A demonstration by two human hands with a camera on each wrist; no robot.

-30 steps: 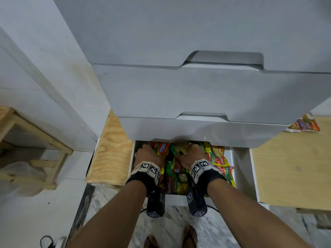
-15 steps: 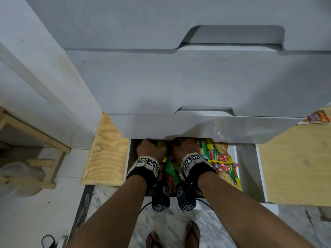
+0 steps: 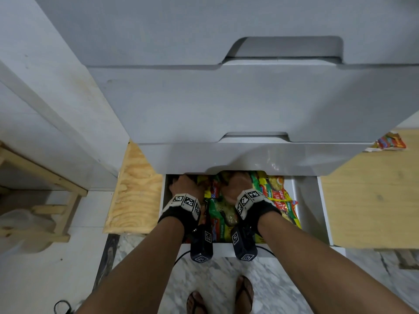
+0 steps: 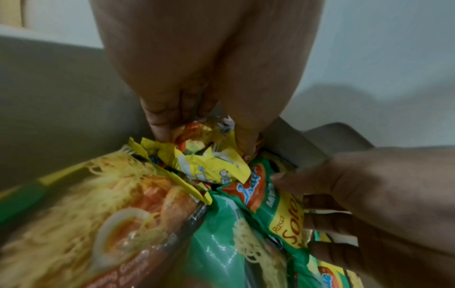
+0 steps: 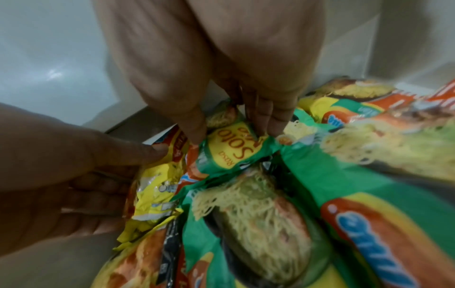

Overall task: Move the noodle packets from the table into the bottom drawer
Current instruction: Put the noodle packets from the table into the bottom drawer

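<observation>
the open white laminate bottom drawer (image 3: 306, 200), lower centre of the head view, holds glossy green and yellow crinkly plastic noodle packets (image 3: 275, 200), seemingly light, slippery and brittle inside, best taken by the edges, where the left hand (image 3: 184, 184) and right hand (image 3: 238, 186) pinch crumpled ends.
</observation>
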